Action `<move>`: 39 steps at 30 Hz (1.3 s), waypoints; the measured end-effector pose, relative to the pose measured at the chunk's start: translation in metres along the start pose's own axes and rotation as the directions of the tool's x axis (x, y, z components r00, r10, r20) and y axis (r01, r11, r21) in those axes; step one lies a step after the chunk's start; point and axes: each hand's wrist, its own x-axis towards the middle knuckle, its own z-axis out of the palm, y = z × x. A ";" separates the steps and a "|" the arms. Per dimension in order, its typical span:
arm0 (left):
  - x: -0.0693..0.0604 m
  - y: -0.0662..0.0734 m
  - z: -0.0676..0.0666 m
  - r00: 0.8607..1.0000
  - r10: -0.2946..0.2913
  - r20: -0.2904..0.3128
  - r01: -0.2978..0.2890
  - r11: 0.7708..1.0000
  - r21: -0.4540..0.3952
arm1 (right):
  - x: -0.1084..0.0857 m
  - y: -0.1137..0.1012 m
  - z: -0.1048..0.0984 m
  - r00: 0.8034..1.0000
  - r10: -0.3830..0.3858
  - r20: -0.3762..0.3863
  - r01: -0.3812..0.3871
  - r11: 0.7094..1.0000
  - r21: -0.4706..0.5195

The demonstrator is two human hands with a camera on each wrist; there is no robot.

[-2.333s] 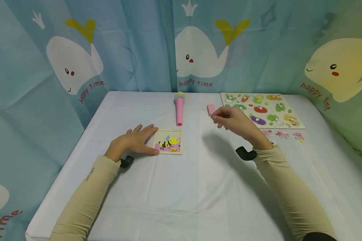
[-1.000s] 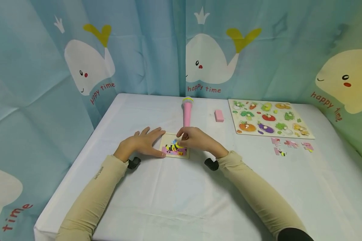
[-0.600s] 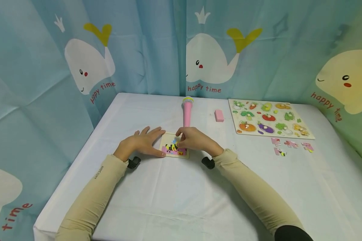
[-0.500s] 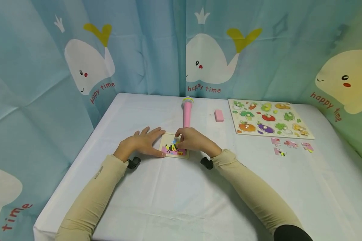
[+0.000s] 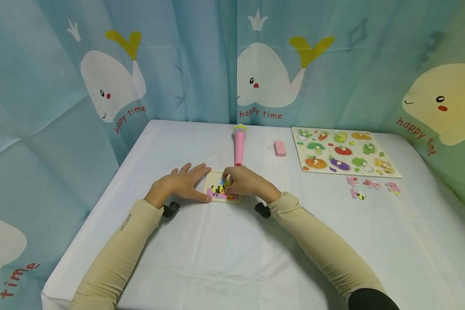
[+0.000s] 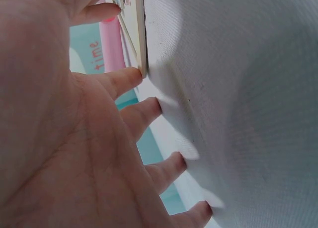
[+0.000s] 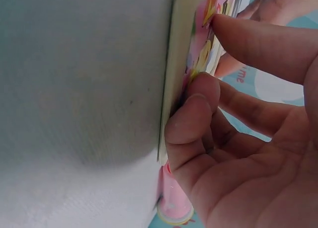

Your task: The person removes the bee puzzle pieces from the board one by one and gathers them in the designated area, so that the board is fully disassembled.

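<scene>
A small square jigsaw puzzle (image 5: 214,199) with a bee picture lies in its wooden frame mid-table. Bare wood shows along its top. My left hand (image 5: 180,185) has its fingers spread, with thumb and index fingertip touching the frame's left corners. The other left fingertips rest on the cloth in the left wrist view. My right hand (image 5: 248,181) is over the puzzle's right side, covering part of the bee. In the right wrist view, its thumb and curled fingers close on a yellow-and-pink puzzle piece (image 7: 202,56) within the frame. Whether that piece is raised is unclear.
A pink toy microphone (image 5: 239,146) lies just behind the puzzle, a pink block (image 5: 280,149) to its right. A vegetable peg board (image 5: 325,148) sits at the back right. Several loose jigsaw pieces (image 5: 372,184) lie before it. A whale-print curtain (image 5: 201,64) hangs behind.
My right hand has come from near the pink block, left and down onto the bee puzzle. Since then it has shifted slightly left there. My left hand keeps its place at the frame.
</scene>
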 end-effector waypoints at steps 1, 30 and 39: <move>0.000 0.000 0.000 1.000 0.000 0.000 0.000 1.000 0.000 | 0.000 0.000 0.000 1.000 0.003 0.004 -0.003 1.000 0.000; 0.004 -0.003 0.003 1.000 0.009 -0.004 -0.009 1.000 0.002 | -0.005 0.000 0.004 0.992 -0.085 -0.098 0.088 0.995 0.034; 0.003 -0.002 0.002 1.000 0.004 -0.003 -0.004 1.000 0.002 | -0.008 0.000 0.003 0.976 -0.131 -0.174 0.152 0.981 0.118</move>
